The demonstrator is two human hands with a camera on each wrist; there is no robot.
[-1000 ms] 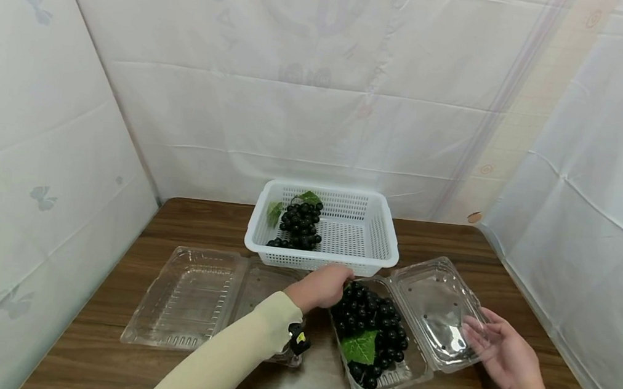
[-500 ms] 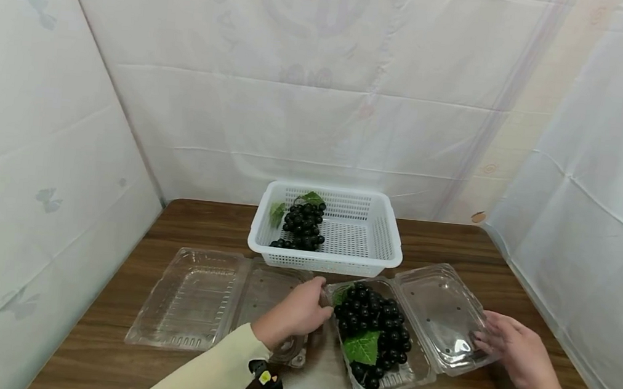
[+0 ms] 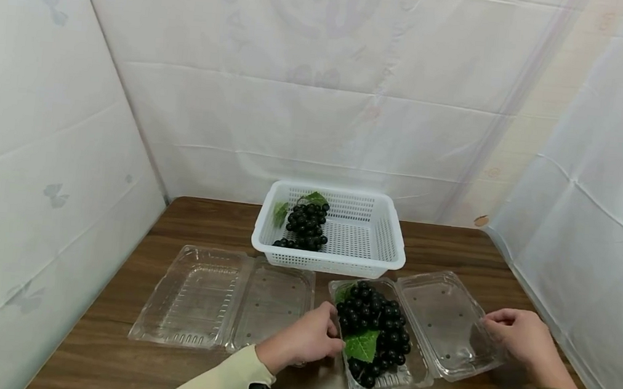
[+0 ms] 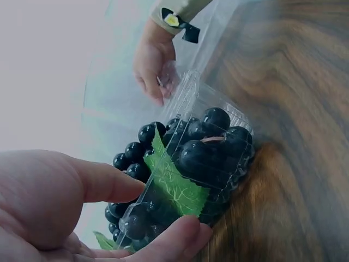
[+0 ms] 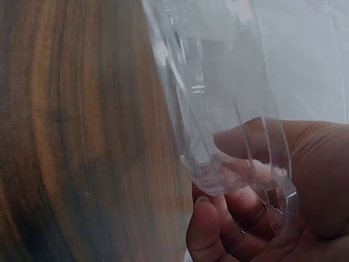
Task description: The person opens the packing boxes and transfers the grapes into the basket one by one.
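Observation:
A clear plastic clamshell container (image 3: 415,369) sits in front of me at right, its lid (image 3: 447,324) folded open to the right. A bunch of dark grapes (image 3: 371,308) with a green leaf (image 3: 362,345) fills its base. My left hand (image 3: 307,337) pinches the base's left rim, the thumb inside beside the grapes and the fingers against the outer wall, as the left wrist view shows. At the lid's outer edge, my right hand (image 3: 524,340) pinches the clear plastic between thumb and fingers; the right wrist view shows the lid corner within that hand (image 5: 311,185).
Behind stands a white perforated basket (image 3: 333,260) with more dark grapes (image 3: 307,224) and leaves at its left side. A second clear clamshell container (image 3: 193,304) lies opened flat at left. White sheeting (image 3: 318,115) encloses the wooden table (image 3: 98,349) at back and sides.
My left hand has come from the container's far left corner back toward me along its left rim. The right hand's fingers have gone from loosely spread to pinching the lid's edge.

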